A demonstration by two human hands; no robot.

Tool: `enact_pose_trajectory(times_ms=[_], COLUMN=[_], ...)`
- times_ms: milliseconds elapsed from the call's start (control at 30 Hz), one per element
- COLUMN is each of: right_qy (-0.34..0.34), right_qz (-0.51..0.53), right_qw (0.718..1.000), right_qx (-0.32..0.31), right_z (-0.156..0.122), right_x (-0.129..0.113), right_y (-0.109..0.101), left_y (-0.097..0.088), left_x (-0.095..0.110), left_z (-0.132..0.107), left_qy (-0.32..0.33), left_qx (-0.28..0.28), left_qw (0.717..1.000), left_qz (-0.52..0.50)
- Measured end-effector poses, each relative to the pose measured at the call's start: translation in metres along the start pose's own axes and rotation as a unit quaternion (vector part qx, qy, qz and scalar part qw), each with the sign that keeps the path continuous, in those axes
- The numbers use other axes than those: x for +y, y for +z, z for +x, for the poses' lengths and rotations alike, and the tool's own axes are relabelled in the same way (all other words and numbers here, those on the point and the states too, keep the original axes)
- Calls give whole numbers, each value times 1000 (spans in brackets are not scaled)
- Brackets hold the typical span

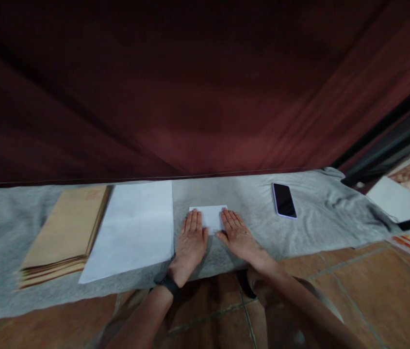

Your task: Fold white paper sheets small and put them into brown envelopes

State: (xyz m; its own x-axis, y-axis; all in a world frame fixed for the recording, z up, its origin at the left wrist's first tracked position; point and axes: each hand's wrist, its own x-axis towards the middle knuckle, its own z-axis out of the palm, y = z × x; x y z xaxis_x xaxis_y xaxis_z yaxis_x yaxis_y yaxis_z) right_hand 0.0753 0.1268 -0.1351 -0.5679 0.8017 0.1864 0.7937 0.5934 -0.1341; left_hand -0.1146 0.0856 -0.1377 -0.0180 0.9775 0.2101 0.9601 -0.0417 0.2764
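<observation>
A small white piece of paper (212,218), seemingly folded, lies flat on the grey cloth (241,194) in front of me. My left hand (192,237) rests flat on its left side, fingers stretched out and pointing away from me. On the right side of the paper lies my right hand (238,235), also flat with the fingers extended. Both thumbs point inward near the paper's close edge. The palms and fingers cover the paper's two sides; its middle shows between them.
Left of my hands is a large white paper sheet (135,228), beside a stack of brown envelopes (66,223). A phone (284,200) with a purple case lies to the right. Dark red fabric (197,97) hangs behind the cloth. Tiled floor (368,291) shows in front.
</observation>
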Motion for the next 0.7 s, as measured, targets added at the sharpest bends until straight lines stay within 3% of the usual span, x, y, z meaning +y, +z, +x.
enact_pose_trajectory(times_ms=[133,267,500,700], right_qy=[-34,-60,-108,-139], right_qz=[-16,-28,11,34], right_qw=[999,997,992,986], right_qx=[-25,-46,-71,-81], right_z=[3,8,11,17], right_x=[-1,-7,-3,-4], right_y=[-11,-18,-28,-41], left_y=[-11,-22,-23,-39], left_x=[-9,-20,-35,-30], left_z=[8,20,30,29], left_qy=[-64,-119,-206,-279], left_qx=[2,-8,2,-13], left_qw=[995,972,884,811], left_qz=[-81,-204,-419,-514])
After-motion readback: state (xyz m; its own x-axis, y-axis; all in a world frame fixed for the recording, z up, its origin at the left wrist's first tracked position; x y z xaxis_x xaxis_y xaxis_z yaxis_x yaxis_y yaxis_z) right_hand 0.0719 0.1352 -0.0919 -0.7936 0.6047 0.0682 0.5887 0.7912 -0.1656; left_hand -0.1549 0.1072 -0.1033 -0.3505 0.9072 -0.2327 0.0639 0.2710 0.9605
